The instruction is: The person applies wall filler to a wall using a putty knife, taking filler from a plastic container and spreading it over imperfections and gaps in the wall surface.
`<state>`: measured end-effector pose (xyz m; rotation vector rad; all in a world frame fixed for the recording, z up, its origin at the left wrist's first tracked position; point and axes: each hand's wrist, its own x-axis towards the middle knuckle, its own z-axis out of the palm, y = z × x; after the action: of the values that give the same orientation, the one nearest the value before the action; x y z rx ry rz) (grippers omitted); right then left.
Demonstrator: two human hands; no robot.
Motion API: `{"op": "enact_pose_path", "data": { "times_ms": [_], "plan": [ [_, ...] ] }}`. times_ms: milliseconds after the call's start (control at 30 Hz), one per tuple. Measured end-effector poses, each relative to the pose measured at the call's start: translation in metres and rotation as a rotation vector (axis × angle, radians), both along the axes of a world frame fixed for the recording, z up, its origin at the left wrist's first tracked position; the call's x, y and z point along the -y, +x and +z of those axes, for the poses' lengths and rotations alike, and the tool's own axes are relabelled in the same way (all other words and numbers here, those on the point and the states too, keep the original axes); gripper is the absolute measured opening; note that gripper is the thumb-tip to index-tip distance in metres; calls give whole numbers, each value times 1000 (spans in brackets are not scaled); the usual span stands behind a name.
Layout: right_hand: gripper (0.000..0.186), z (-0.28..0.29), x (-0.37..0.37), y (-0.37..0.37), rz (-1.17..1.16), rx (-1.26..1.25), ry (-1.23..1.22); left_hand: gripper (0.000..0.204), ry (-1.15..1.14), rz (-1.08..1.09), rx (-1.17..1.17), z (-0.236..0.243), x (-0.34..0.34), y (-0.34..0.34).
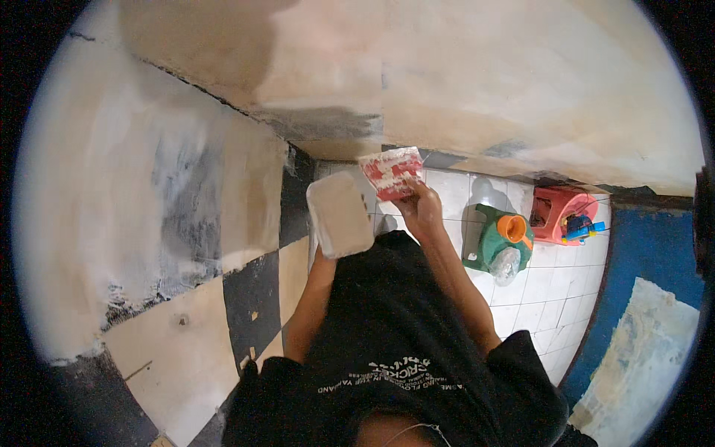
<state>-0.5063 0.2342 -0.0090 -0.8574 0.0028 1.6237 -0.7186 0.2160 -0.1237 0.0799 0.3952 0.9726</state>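
A pale, rounded rectangular tub [341,216] rests on my left hand [322,255], its face covered in beige paste. Most of that hand is behind the tub; only the wrist side and what look like fingertips at the far edge show. My right hand [421,208] is closed around a flat red putty scraper [391,173], smeared with whitish paste. The scraper is beside the tub's upper right corner, in front of the lower wall. Ahead stands a wall [477,82] coated with beige filler, with darker patches left near its bottom edge.
The left wall [186,186] has coated areas above cream and black checks. On the white tiled floor [514,298] stand a green stool [491,238] with an orange cup [512,228] and clear plastic bag [506,266], and a pink stool [547,216] carrying blue items. A blue panel [633,246] borders the right.
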Motion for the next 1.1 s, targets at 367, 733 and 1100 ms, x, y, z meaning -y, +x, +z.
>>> {"op": "enact_pose_path", "data": {
  "times_ms": [367, 733, 1100],
  "plan": [
    [38, -275, -202, -36, -207, -72, 148, 66, -43, 385, 385, 50, 75, -50],
    [40, -104, -133, -35, -168, -137, 74, 78, -182, 654, 325, 37, 106, -70],
    [31, -310, -211, 36, 281, 974, 300, 68, -275, 494, 386, 40, 81, -53]
  ]
}}
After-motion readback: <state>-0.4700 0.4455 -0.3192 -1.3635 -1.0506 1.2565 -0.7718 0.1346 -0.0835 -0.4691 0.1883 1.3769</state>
